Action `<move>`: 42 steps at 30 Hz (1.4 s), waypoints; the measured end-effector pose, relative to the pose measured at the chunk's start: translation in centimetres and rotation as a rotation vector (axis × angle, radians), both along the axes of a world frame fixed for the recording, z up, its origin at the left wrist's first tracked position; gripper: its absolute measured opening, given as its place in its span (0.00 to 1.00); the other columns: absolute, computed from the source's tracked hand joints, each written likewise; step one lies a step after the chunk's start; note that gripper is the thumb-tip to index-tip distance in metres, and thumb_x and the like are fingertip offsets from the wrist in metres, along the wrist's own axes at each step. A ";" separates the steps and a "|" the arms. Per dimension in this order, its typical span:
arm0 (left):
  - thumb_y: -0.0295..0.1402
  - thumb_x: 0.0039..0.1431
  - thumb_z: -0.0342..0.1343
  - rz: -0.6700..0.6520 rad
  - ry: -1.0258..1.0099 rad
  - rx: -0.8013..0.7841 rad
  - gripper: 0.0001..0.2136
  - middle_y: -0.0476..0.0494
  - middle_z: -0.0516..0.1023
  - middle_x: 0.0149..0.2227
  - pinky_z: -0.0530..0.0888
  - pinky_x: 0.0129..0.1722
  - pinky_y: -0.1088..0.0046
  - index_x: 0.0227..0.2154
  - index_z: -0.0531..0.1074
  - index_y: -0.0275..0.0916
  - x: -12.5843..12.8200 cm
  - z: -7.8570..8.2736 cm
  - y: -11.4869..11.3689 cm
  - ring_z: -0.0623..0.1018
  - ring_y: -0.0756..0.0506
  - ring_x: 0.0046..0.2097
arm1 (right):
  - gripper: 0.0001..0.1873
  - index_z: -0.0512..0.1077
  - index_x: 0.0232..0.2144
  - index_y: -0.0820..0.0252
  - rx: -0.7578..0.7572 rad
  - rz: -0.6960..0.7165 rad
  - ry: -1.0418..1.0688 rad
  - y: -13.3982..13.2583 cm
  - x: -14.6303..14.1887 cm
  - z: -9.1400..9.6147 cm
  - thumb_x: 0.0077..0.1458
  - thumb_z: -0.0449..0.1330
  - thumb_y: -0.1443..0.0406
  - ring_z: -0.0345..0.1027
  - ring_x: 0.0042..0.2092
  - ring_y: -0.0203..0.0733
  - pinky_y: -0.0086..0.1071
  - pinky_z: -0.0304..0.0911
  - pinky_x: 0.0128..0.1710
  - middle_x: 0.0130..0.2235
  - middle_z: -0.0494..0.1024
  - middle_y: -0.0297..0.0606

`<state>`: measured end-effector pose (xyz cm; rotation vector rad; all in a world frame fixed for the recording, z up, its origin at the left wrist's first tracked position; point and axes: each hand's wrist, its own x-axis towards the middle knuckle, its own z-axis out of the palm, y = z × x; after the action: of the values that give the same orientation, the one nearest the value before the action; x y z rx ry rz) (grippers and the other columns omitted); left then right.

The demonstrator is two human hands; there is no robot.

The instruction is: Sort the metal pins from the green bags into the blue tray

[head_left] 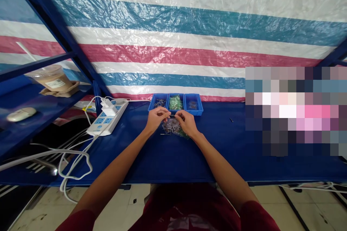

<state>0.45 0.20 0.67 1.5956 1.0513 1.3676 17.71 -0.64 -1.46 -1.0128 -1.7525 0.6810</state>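
Note:
My left hand (157,119) and my right hand (187,122) face each other over the table, thumbs and fingers pinched. Between their fingertips runs a small thin metal rod (172,116); its exact kind is too small to make out. Below lies a heap of small metal pins (170,127) on clear plastic, with green pieces (183,134) partly under my right hand. Just beyond my hands stand three blue bins (201,112) side by side. Dark metal pins (160,103) fill the left one, green packets (175,102) the middle one, and small dark pieces (193,105) the right one.
A white power strip (108,119) with a plug and looping white cables (88,158) occupies the left side. On the left shelf are a cup (55,79) and a mouse (21,114). One loose pin (231,120) lies to the right. A striped tarp (173,36) hangs behind.

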 end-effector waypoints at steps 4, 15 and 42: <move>0.42 0.47 0.65 -0.021 0.069 0.034 0.15 0.46 0.78 0.25 0.73 0.22 0.75 0.30 0.75 0.35 -0.1 -0.5 0.1 0.75 0.50 0.23 | 0.10 0.67 0.34 0.57 -0.033 -0.053 -0.015 0.1 0.2 -0.1 0.62 0.50 0.59 0.66 0.28 0.39 0.29 0.59 0.30 0.26 0.71 0.33; 0.41 0.56 0.58 -0.033 0.347 0.185 0.13 0.44 0.79 0.30 0.74 0.28 0.75 0.36 0.77 0.35 -0.6 -0.2 -0.1 0.77 0.48 0.30 | 0.15 0.64 0.28 0.57 0.014 -0.064 -0.105 0.3 0.3 -0.1 0.64 0.45 0.59 0.63 0.26 0.37 0.28 0.56 0.29 0.22 0.67 0.31; 0.42 0.55 0.59 0.037 0.241 0.182 0.14 0.41 0.78 0.40 0.75 0.28 0.75 0.38 0.75 0.37 -0.6 -0.2 -0.2 0.77 0.48 0.33 | 0.16 0.68 0.27 0.58 0.053 -0.046 0.043 -0.4 0.2 0.7 0.62 0.50 0.57 0.62 0.25 0.36 0.29 0.57 0.29 0.23 0.68 0.32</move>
<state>-0.18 0.02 0.47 1.9215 1.1271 1.3504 17.92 -1.05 -0.78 -0.9917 -1.6963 0.6201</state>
